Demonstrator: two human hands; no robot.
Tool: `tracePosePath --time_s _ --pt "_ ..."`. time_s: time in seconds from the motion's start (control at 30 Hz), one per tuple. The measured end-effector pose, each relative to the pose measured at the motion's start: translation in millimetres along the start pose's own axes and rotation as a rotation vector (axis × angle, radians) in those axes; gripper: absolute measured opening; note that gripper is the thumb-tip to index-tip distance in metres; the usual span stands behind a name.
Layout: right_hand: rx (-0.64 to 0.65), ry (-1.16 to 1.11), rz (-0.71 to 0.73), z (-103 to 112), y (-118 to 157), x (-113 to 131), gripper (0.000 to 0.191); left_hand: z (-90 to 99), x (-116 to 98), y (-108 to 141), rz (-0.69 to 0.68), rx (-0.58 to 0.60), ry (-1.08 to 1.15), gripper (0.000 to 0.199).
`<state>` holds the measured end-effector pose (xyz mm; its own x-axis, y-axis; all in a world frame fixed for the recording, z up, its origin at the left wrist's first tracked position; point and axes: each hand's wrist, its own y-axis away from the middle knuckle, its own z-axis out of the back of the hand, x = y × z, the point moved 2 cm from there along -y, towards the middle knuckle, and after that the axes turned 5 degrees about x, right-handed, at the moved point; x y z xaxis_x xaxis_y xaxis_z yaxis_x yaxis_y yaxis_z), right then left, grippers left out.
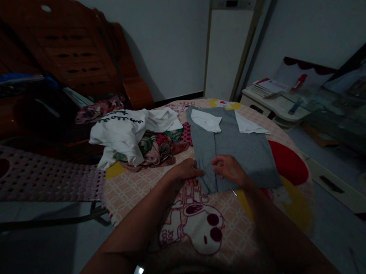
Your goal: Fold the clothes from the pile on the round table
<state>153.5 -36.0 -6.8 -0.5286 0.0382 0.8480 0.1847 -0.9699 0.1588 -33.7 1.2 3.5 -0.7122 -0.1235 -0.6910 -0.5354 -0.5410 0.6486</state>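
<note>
A grey garment (245,156) with white sleeve pieces lies flat on the round table, its left side folded inward. My left hand (189,171) is at the garment's lower left edge, fingers bent against the ribbed fabric; whether they pinch it is too dark to tell. Over the folded strip is my right hand (227,167), its fingers curled and partly apart, near the fold's edge. To the left, a white shirt with black lettering (125,133) lies crumpled on a heap of patterned cloth (158,150).
The table (211,231) wears a pink patterned cloth with cartoon figures. A woven chair (41,176) stands at the left, a carved wooden seat (72,48) behind it. On the right is a cabinet (334,185) near a glass shelf with papers.
</note>
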Motion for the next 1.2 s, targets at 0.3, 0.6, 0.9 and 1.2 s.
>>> tracePosePath --time_s 0.3,0.6,0.9,1.2 --pt "-0.005 0.249 0.064 -7 9 19 0.027 7.2 10 -4 -0.07 0.023 0.009 0.063" --pt "-0.006 0.416 0.025 -2 9 20 0.024 15.9 -11 -9 -0.413 -0.791 -0.475 0.02" --pt "-0.012 0.221 0.117 13 1 3 0.015 -13.2 -25 -65 -0.585 -0.65 -0.784 0.051" --pt "-0.513 0.426 -0.138 130 10 -46 0.026 -15.5 -22 -67 -0.512 -0.609 -0.86 0.057"
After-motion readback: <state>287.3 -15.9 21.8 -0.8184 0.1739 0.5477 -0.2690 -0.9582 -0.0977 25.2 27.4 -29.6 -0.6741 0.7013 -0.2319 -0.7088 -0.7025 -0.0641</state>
